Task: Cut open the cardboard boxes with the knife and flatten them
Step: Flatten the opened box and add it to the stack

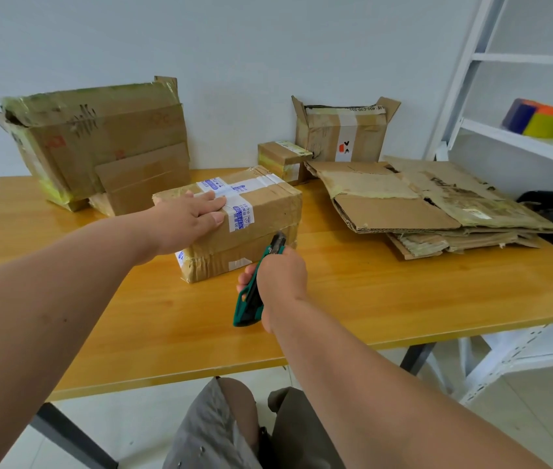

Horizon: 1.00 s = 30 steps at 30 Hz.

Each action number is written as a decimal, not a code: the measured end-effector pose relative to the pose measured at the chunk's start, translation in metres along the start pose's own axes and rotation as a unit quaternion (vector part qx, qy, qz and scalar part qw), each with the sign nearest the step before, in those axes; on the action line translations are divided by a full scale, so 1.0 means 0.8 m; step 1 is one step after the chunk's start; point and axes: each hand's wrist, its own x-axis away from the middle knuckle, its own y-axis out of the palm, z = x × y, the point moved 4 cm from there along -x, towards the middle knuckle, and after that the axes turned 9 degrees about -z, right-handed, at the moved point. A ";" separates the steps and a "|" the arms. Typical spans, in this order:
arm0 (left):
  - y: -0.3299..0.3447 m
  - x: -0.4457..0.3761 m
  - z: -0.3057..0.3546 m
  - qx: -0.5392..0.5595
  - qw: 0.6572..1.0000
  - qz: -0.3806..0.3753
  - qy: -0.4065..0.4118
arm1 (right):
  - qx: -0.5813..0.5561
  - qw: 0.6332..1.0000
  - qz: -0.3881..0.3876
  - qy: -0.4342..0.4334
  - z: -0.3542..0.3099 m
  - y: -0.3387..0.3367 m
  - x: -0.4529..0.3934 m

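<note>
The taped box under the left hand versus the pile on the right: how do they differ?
The taped box is closed and sealed with white printed tape; the flattened cardboard stack is cut open and lies flat. The box is pressed by the left hand; the stack is untouched. Both are brown cardboard on the wooden table.

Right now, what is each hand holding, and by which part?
The right hand grips the green knife round its handle, tip at the box side. The left hand holds nothing; it presses flat on the box top.
</note>
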 end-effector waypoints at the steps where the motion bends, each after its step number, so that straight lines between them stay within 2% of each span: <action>1: 0.000 0.000 0.000 0.002 1.000 -0.001 0.000 | 0.007 1.000 -0.004 -0.002 0.001 0.002 -0.001; 6: 0.000 0.000 0.000 0.001 1.000 -0.003 -0.005 | 0.053 0.998 -0.031 -0.031 0.012 0.010 -0.001; 9: 0.000 0.001 0.000 -0.002 1.000 -0.004 -0.005 | 0.102 0.988 -0.038 -0.107 0.023 0.017 -0.006; 12: 0.001 0.002 0.002 -0.005 1.000 -0.006 -0.005 | 0.112 0.984 -0.033 -0.135 0.030 0.022 -0.004; 15: 0.000 0.002 0.001 0.004 1.000 -0.010 -0.006 | 0.133 0.981 -0.036 -0.138 0.030 0.023 -0.006; 19: 0.000 0.001 0.000 0.030 0.999 -0.016 -0.006 | 0.119 0.985 -0.076 -0.097 0.025 0.021 0.000; 24: 0.000 0.001 -0.001 0.053 0.998 -0.020 -0.005 | 0.207 0.969 -0.079 -0.106 0.042 0.041 -0.001; 30: 0.000 0.004 -0.003 0.110 0.993 -0.036 0.020 | 0.231 0.960 -0.094 -0.124 0.051 0.046 0.000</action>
